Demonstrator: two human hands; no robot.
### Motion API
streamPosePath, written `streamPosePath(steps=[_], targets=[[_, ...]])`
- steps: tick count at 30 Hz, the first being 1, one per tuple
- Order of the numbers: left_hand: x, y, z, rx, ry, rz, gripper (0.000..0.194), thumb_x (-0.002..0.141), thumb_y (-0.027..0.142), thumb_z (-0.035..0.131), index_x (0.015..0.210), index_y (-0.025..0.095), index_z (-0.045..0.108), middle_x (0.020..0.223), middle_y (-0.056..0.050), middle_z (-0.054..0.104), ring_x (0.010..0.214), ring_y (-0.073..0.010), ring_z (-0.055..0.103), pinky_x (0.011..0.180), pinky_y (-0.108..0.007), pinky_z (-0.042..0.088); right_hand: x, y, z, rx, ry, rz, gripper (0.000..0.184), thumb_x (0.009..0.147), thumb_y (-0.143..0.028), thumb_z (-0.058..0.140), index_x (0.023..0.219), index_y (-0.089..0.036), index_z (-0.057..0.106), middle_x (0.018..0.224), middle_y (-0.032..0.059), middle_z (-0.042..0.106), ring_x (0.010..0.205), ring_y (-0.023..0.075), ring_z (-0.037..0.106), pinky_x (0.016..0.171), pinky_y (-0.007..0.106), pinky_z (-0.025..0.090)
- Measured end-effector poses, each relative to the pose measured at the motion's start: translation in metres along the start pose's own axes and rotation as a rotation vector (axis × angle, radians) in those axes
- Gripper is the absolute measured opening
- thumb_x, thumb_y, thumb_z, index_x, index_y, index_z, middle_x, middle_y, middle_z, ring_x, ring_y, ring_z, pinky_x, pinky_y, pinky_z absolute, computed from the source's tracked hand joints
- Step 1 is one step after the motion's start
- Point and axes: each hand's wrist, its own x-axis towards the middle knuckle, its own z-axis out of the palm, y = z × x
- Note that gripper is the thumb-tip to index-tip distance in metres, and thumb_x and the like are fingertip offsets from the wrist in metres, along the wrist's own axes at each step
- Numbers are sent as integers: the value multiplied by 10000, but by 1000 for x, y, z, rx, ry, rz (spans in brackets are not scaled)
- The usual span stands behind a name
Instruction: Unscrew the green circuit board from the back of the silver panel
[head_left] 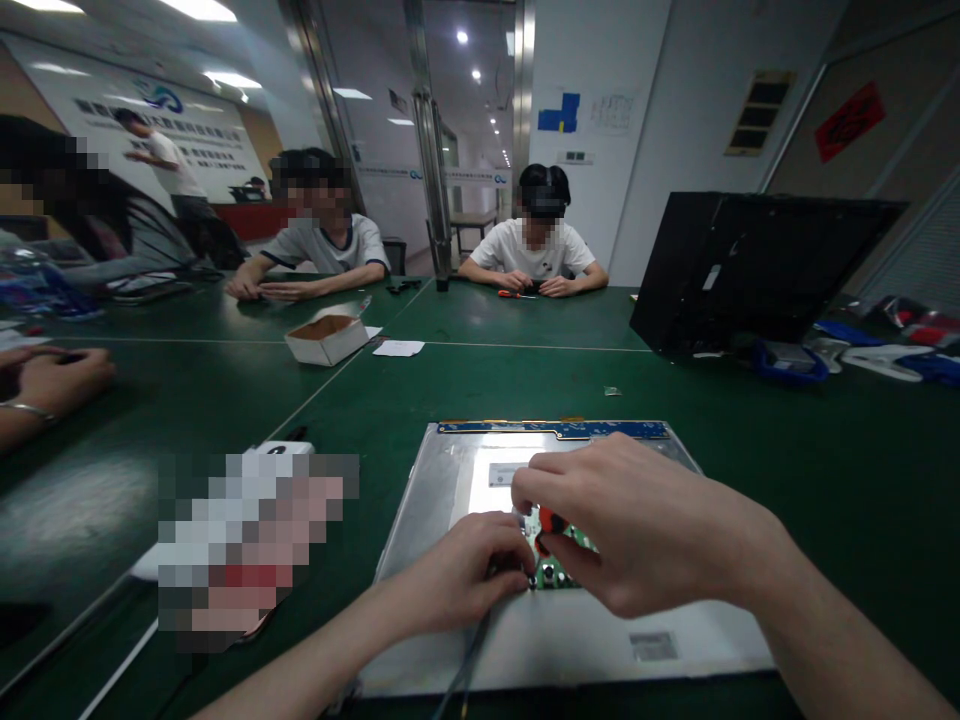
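Note:
A flat silver display panel (pixel 420 520) lies back-up on the green table, with a long blue circuit strip (pixel 517 430) along its far edge. On its middle sits a green circuit board (pixel 574 577), mostly covered by my hands. My right hand (pixel 637 520) grips a screwdriver with a red and black handle (pixel 553 520), held over the board; its tip is hidden. Against the board's left side, my left hand (pixel 484 565) has its fingers pinched together, and what they hold is hidden. Thin dark cables (pixel 466 665) run from under that hand toward the near edge.
Left of the panel lie a white power bank-like object (pixel 289 449) and a pixelated pink item (pixel 259 570) with white cables. Farther off stand an open white box (pixel 326 340) and a black monitor-like housing (pixel 750 270). Several people sit around the table; one hand (pixel 67 385) rests at left.

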Motion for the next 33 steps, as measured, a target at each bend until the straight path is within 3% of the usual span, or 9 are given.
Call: streamPosePath(steps=[6, 17, 25, 33], targets=[[-1, 2, 0, 22, 20, 9, 68, 851, 110, 619, 873, 160, 660, 931, -42, 669, 837, -189, 598, 775, -286, 468, 2, 0, 0, -7, 17, 20, 16, 867, -205, 546, 875, -193, 538, 799, -1, 643, 632, 130, 521, 511, 269, 253], [0, 0, 0, 21, -2, 9, 44, 873, 145, 617, 883, 157, 658, 871, -30, 652, 786, -181, 587, 698, -265, 460, 0, 0, -1, -6, -3, 1, 96, 822, -182, 579, 913, -189, 552, 820, 10, 636, 647, 138, 524, 503, 270, 271], [-1, 1, -1, 38, 11, -23, 63, 842, 116, 621, 863, 166, 654, 951, -45, 663, 811, -182, 590, 747, -281, 477, 3, -1, -2, -11, 9, 61, 45, 891, -238, 567, 875, -195, 568, 787, 5, 657, 655, 135, 556, 544, 260, 292], [-1, 3, -1, 36, 0, 26, 47, 878, 162, 616, 892, 162, 662, 886, -34, 655, 801, -183, 586, 710, -269, 466, 0, 0, 0, -10, 1, 1, 102, 815, -193, 580, 912, -192, 549, 826, 11, 636, 653, 143, 531, 506, 265, 275]])
